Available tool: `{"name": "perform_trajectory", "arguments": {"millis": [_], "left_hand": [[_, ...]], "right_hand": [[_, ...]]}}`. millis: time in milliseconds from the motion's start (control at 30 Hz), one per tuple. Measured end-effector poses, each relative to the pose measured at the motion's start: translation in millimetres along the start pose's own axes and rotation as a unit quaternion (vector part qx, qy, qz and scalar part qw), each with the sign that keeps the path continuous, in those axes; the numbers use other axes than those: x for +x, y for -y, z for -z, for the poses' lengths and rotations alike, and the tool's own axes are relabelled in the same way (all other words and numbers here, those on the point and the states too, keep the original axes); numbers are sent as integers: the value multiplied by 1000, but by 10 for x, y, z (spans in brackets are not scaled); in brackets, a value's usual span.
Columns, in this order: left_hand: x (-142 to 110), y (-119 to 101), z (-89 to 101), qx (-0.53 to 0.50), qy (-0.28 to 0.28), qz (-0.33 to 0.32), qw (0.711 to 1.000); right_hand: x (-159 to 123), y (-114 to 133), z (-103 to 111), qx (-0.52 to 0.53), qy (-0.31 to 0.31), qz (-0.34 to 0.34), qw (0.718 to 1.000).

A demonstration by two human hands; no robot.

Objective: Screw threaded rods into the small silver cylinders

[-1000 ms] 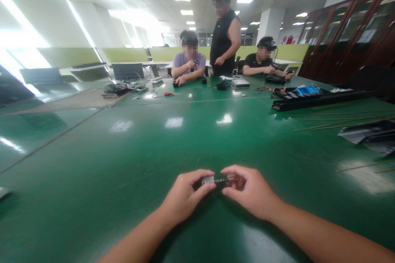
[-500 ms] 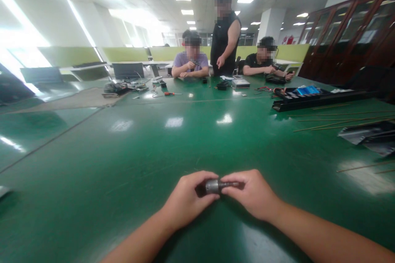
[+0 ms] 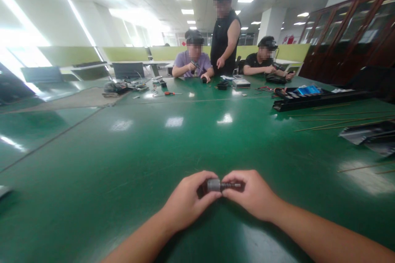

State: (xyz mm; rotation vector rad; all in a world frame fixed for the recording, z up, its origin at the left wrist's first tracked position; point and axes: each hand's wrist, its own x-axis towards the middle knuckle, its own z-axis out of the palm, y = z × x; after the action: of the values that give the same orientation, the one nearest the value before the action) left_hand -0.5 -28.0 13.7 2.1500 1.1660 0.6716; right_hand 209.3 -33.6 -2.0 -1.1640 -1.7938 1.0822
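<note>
A grey metal cylinder with a thin, ridged shaft [image 3: 214, 185] lies sideways between my hands, low in the middle of the head view. My left hand [image 3: 188, 195] is closed round the cylinder's body, thumb in front and fingers behind. On the shaft side, my right hand [image 3: 254, 195] pinches the ridged part close to the body with thumb and fingertips. The shaft's thin tip shows inside the curl of my right hand. The cylinder's left end is partly hidden in my left hand. Below both hands is the green tabletop [image 3: 148, 144].
Across the table are two seated people and one standing. Near them lie an orange-handled screwdriver [image 3: 171, 93], a white box [image 3: 241, 84] and a heap of parts [image 3: 115, 87]. Black rails [image 3: 308, 100] and thin rods [image 3: 333, 125] lie at the right.
The shaft has turned slightly in my fingers, and my right fingertips sit a little differently on it. Across the table, one seated person's hand has moved onto a small black object.
</note>
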Motion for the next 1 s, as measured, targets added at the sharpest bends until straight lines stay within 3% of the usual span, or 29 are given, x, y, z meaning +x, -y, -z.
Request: {"name": "perform_trajectory", "arguments": {"millis": [400,1000], "left_hand": [[-14,31,-1,14,15,14,1000],[-39,98,-27,40,-23,-13,999]], "right_hand": [[0,9,21,-23,-6,21,1000],[1,24,40,-20,-13,16,1000]]}}
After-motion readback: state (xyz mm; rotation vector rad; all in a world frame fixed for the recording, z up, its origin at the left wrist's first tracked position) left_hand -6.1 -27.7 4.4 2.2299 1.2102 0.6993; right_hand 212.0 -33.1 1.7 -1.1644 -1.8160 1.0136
